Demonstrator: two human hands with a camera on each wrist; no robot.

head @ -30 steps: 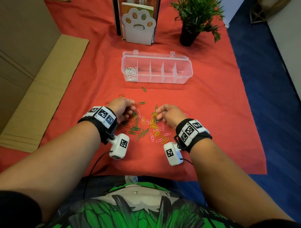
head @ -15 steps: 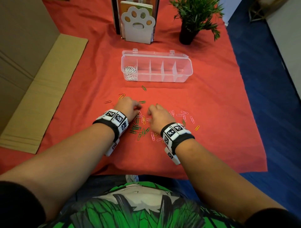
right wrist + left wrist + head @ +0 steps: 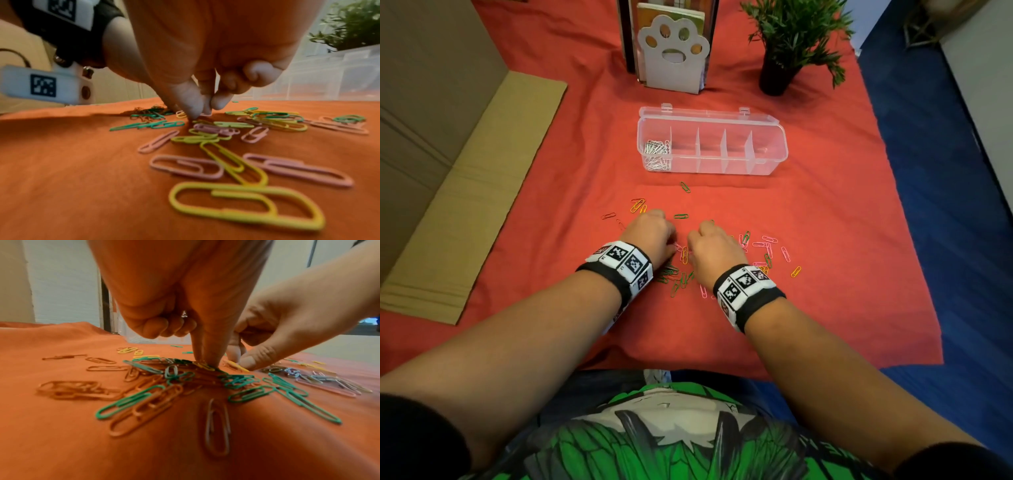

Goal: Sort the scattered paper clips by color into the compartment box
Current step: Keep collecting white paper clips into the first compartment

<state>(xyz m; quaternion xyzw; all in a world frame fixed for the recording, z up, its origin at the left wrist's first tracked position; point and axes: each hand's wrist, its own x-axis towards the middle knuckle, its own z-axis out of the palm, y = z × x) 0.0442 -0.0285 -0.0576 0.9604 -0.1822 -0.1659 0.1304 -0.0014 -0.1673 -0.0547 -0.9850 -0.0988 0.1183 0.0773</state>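
Observation:
Coloured paper clips [image 3: 681,270] in green, yellow, pink and orange lie scattered on the red cloth [image 3: 825,291]. Both hands hover over this pile. My left hand [image 3: 669,240] presses thumb and index fingertip together onto a yellow clip [image 3: 203,365]. Its other fingers are curled round a silver clip [image 3: 184,313]. My right hand [image 3: 697,236] has thumb and fingers pinched on a pale clip [image 3: 205,114] on the cloth. The clear compartment box [image 3: 767,161] stands open beyond, with silver clips [image 3: 655,154] in its leftmost compartment.
A paw-shaped bookend [image 3: 673,51] with books and a potted plant [image 3: 791,37] stand behind the box. Flat cardboard [image 3: 465,192] lies on the left. The cloth's right edge meets blue floor [image 3: 945,205]. Single clips [image 3: 685,186] lie between the pile and the box.
Both hands have moved closer together over the middle of the pile. The right hand shifted left, uncovering pink clips on its right side.

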